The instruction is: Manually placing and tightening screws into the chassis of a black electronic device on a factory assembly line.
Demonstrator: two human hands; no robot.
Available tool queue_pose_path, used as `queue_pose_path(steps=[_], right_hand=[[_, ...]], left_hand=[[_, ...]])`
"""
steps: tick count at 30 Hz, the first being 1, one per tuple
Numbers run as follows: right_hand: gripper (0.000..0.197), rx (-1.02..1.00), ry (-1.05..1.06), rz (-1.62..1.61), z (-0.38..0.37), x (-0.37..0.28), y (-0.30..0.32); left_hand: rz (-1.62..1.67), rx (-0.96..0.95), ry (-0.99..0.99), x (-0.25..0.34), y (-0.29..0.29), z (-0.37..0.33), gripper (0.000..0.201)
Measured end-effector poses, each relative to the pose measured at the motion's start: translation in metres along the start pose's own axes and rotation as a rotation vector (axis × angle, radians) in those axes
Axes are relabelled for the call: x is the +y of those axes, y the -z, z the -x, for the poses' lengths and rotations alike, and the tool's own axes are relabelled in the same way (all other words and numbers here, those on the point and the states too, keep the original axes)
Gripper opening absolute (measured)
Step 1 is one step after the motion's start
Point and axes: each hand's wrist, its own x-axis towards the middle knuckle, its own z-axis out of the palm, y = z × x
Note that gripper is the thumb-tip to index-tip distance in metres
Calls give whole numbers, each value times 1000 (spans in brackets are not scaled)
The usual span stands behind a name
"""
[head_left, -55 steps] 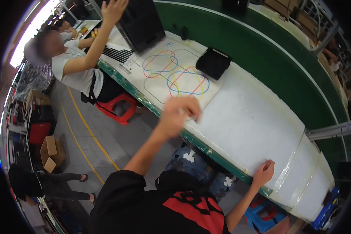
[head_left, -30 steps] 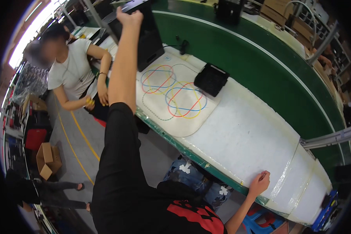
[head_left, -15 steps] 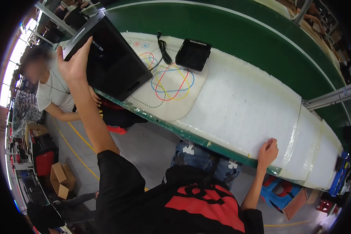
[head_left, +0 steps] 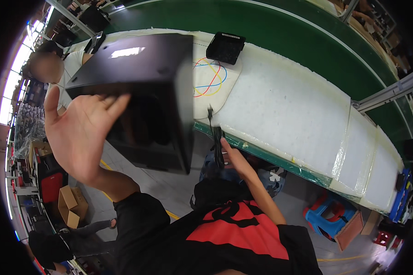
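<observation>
A large black box-shaped appliance (head_left: 133, 68), its casing partly glossy, is tilted at the table's left end and overhangs the front edge. My left hand (head_left: 80, 130) is against its near side, palm facing me, fingers bent onto the casing and thumb spread apart. The fingertips are partly hidden behind the box edge. Just right of the appliance, a bundled black power cord (head_left: 218, 146) hangs in front of the table edge. My right hand (head_left: 230, 155) grips this cord; some of its fingers are hidden behind it.
A shallow black tray (head_left: 226, 48) lies on the white tabletop (head_left: 284, 114), beside a mat (head_left: 215, 89) with coloured loops. Behind runs a green conveyor (head_left: 270, 27). Another person (head_left: 48, 68) is at the far left. A blue and red stool (head_left: 330, 215) stands under the table's right part.
The appliance has come nearer and turned, with my left hand on it. My right hand has moved left from the table's right part and taken the cord, which lay on the mat.
</observation>
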Motion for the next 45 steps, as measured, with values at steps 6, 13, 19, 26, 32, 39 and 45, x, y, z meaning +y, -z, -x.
queue_pose_path(steps=[6, 13, 19, 26, 32, 39, 45], right_hand=[[48, -475, 4, -1258, 17, 50, -20], [38, 267, 359, -1097, 127, 44, 42], [45, 1094, 655, -679, 246, -17, 164], [48, 1088, 484, -451, 230, -67, 271], [50, 1134, 558, 20, 201, -117, 301], [59, 904, 439, 946, 130, -224, 341], [53, 464, 251, 732, 117, -191, 373]], left_hand=[[28, -311, 272, -28, -11, 0, 51], [228, -421, 460, -55, -55, -31, 71], [260, -274, 132, -142, 48, -89, 36], [787, 437, 403, -282, 151, -142, 30], [898, 294, 290, -286, 177, -132, 45], [987, 367, 285, -291, 145, -132, 22], [980, 404, 428, -270, 140, -115, 27]])
